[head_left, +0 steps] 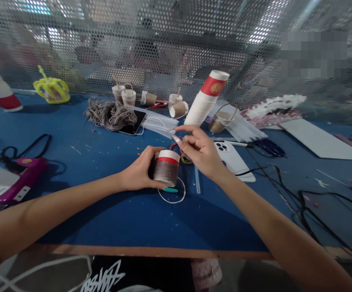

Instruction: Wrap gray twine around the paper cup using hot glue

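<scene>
Left of the hands (137, 173) clasps a cord-wound paper cup (166, 170).

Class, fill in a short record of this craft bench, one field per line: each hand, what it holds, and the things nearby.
Left hand: grips a small paper cup with white rim and red band, wound in grey-brown cord
Right hand: raised just right of the cup, fingers pinched; on what is too small to tell
Surface: blue table top
Behind: tangled bundle of grey-brown cord; tilted stack of white paper cups
Right: white smartphone, face down
Far left: pink glue gun
</scene>
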The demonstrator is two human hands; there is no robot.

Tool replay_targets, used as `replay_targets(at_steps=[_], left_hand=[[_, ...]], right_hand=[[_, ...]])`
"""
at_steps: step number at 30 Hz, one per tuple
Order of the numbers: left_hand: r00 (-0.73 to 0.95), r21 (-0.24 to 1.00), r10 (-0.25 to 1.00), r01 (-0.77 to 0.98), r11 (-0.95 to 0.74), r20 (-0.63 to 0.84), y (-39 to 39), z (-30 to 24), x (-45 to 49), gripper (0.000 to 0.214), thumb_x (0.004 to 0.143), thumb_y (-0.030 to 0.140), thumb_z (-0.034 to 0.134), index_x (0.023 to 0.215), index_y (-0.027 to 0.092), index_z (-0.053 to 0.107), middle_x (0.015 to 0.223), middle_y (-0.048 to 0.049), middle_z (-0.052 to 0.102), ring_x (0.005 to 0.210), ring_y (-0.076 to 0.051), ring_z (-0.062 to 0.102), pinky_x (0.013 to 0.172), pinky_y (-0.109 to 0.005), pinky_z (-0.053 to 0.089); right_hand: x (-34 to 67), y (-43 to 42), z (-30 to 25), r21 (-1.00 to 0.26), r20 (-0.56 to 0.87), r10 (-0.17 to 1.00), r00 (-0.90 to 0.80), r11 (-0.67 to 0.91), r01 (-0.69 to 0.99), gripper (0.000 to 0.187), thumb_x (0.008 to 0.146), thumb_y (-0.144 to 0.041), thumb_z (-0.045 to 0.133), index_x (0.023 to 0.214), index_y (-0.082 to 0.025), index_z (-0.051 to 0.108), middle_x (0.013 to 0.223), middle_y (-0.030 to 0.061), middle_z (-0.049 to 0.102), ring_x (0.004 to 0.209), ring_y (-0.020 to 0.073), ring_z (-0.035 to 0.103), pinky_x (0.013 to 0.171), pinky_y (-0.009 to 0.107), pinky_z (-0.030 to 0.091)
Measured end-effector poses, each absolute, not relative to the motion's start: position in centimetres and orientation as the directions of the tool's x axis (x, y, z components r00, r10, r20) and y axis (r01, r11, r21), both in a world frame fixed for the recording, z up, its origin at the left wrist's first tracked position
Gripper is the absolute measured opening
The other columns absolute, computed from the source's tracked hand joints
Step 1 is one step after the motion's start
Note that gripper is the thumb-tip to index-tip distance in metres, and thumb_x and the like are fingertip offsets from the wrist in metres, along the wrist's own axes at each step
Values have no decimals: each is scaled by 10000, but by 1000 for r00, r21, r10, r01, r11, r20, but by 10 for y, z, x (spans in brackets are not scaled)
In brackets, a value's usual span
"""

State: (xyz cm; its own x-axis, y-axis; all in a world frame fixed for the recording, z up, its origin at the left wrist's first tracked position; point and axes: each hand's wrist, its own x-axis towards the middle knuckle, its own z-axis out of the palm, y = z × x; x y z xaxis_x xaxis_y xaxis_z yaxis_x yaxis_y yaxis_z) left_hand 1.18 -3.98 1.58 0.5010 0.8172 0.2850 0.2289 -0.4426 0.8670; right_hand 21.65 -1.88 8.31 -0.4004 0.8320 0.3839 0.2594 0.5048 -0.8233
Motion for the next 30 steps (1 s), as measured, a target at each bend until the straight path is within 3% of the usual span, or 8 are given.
replay_targets(at_steps=[4, 8, 12, 16, 19, 21, 25, 30], left_hand=[[507, 867, 815, 230, -442, 281, -41, 17, 11, 872, 594, 484, 878, 1264, 207, 393, 1239, -121, 507, 1208, -340, 539, 1038, -550, 444], [491, 876, 839, 268, -401, 234, -42, 19, 12, 901, 579, 473, 889, 1274, 200, 384, 1260, -133, 510, 1207, -338, 543, 1036, -552, 447], [491, 857, 833, 284, -431, 255, -41, 18, 12, 900, 571, 494, 889, 1260, 195, 392, 1252, -136, 507, 1198, -340, 548, 1032, -567, 451], [494, 835, 816, 277, -475, 300, -39, 15, 12, 892, 581, 479, 889, 1269, 193, 399, 1253, -134, 500, 1223, -340, 537, 1060, -573, 439], [491, 826, 808, 269, -495, 325, -38, 12, 12, 927, 560, 506, 895, 1285, 197, 406, 1259, -130, 494, 1227, -344, 537, 1067, -574, 441], [490, 822, 803, 260, -507, 340, -37, 10, 11, 928, 569, 537, 884, 1294, 208, 408, 1251, -123, 494, 1217, -341, 542, 1058, -573, 448], [498, 805, 777, 231, -546, 385, -35, 6, 10, 910, 598, 561, 865, 1297, 207, 403, 1225, -121, 503, 1193, -334, 550, 1043, -570, 448], [504, 782, 749, 206, -589, 431, -34, 3, 10, 872, 631, 553, 851, 1287, 196, 400, 1217, -123, 498, 1189, -326, 547, 1038, -562, 461]], right_hand=[[225, -2, 104, -746, 413, 775, -479, 589, 310, 253, 902, -370, 654, 1117, -239, 629, 515, -101, 344, 448, 86, 341, 471, 240, 346], [231, 16, 114, -843, 225, 785, -577, 454, 288, 389, 886, -362, 673, 1238, -216, 594, 696, -30, 676, 564, 109, 610, 545, 245, 491], [230, 14, 108, -871, 201, 833, -515, 393, 295, 377, 833, -355, 735, 1154, -176, 650, 807, 38, 764, 747, 180, 741, 779, 354, 596], [225, 7, 98, -872, 284, 857, -429, 417, 255, 297, 821, -368, 746, 1027, -167, 674, 753, 32, 752, 712, 183, 739, 775, 368, 608], [220, 6, 92, -856, 371, 847, -381, 471, 213, 293, 805, -377, 760, 999, -176, 673, 835, 43, 750, 805, 189, 734, 800, 363, 607], [217, 5, 89, -852, 411, 840, -353, 492, 179, 305, 783, -379, 781, 989, -184, 669, 931, 52, 735, 815, 170, 707, 727, 320, 605], [210, -2, 85, -891, 420, 855, -304, 453, 41, 301, 805, -348, 771, 1038, -220, 629, 983, 16, 659, 556, 49, 548, 450, 192, 469], [204, -20, 79, -903, 412, 832, -371, 428, -40, 283, 876, -287, 696, 1118, -278, 551, 1039, -9, 571, 451, 1, 440, 366, 182, 404]])
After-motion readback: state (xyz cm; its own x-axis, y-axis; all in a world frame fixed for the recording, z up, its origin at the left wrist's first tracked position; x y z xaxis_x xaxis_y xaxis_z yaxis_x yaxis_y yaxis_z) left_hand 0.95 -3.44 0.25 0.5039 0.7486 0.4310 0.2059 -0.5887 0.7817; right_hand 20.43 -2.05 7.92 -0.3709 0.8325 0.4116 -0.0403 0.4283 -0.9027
